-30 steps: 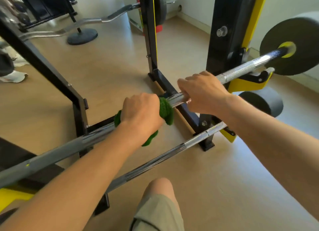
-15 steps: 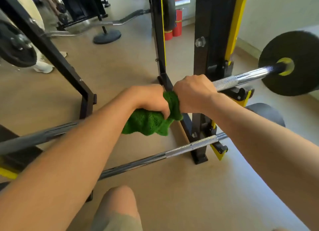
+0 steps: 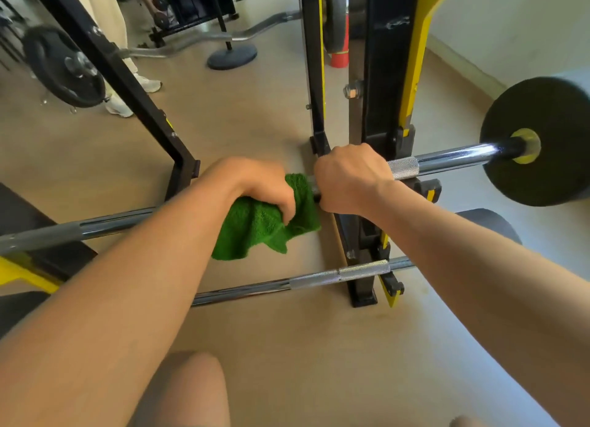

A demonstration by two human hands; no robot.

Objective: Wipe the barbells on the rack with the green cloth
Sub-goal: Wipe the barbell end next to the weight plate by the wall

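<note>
Left hand clutching green cloth (bunched), right hand gripping barbell

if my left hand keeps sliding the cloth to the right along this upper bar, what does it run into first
Most likely your right hand, gripping the same upper bar just past the green cloth in your left hand; the two look nearly touching.

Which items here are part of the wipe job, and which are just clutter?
In the job:
green cloth, in left hand
upper barbell, gripped by right hand
lower barbell
rack

Lying about:
curl bar
loose plate
red cone
</note>
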